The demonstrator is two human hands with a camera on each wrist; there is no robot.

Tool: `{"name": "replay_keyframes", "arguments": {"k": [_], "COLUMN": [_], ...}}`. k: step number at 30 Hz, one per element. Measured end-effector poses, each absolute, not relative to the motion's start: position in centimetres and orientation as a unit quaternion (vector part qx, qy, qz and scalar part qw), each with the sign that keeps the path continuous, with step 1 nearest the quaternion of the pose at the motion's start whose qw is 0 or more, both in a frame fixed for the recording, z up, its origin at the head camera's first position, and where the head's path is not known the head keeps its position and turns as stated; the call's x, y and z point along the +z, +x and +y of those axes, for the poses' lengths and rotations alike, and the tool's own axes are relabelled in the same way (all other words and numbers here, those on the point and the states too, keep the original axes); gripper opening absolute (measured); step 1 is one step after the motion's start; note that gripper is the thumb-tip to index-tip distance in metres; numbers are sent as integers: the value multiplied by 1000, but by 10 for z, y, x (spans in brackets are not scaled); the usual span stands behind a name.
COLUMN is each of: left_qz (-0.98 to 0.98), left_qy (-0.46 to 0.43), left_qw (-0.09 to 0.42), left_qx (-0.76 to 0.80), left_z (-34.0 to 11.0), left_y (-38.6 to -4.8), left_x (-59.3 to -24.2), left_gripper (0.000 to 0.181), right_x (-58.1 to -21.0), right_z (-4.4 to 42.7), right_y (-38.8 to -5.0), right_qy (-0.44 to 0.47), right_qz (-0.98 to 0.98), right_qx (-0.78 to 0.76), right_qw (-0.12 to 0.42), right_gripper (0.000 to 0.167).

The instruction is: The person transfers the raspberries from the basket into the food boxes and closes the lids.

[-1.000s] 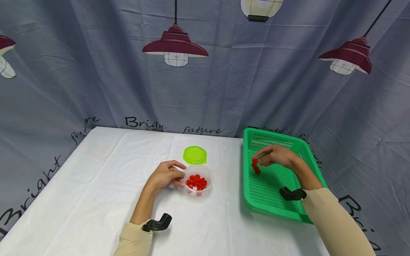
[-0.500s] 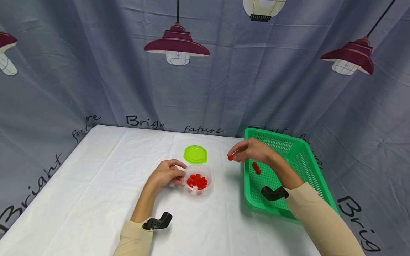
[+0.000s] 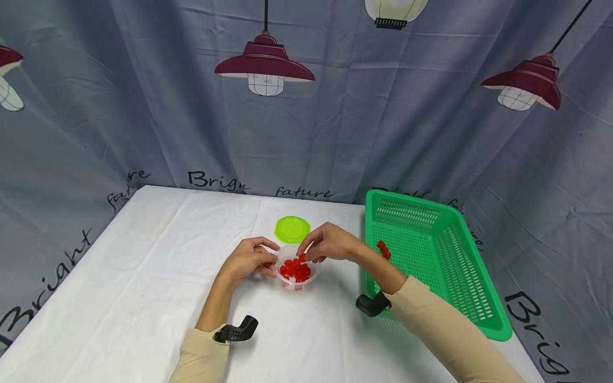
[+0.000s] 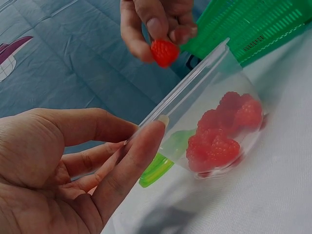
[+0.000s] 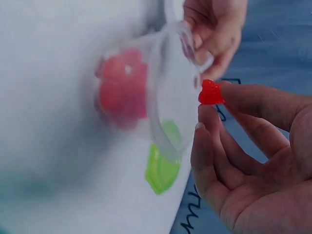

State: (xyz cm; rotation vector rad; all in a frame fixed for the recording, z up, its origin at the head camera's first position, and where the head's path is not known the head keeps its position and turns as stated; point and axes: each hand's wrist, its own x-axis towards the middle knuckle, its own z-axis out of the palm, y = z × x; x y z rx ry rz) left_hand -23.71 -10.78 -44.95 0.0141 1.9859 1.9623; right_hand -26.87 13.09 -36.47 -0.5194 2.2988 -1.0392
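My left hand (image 3: pixel 249 259) pinches the rim of a clear plastic tub (image 4: pixel 195 78) standing on the white cloth. Its thumb lies on the outer wall in the left wrist view. Several red raspberries (image 4: pixel 214 146) lie on the tub's bottom. Above the tub's mouth, my right hand (image 3: pixel 330 243) pinches a single raspberry (image 5: pixel 210 92) between thumb and fingertips. That berry hangs clear of the ones below, as the left wrist view shows. A few more raspberries (image 3: pixel 383 249) sit in the green basket (image 3: pixel 483 266) on the right.
A lime-green lid (image 3: pixel 292 229) lies flat just behind the tub. The perforated basket takes up the table's right side, under my right forearm. A grey printed curtain (image 3: pixel 335 133) hangs behind the white-covered table (image 3: pixel 143 266).
My right hand has moved left from the basket to above the tub, carrying one raspberry. The left hand and tub have stayed in place.
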Motion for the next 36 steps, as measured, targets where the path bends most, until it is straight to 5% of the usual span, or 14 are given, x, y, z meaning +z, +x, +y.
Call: {"name": "replay_keyframes", "arguments": {"k": [36], "left_qz": [675], "left_qy": [13], "left_qw": [187], "left_qx": [713], "left_z": [-110], "left_y": [-241], "left_x": [-458], "left_gripper": [34], "right_x": [-397], "right_z": [119], "right_y": [-262], "right_qy": [-119], "right_qz": [875], "right_qx": [-383], "right_qw": [271], "right_gripper": [13]}}
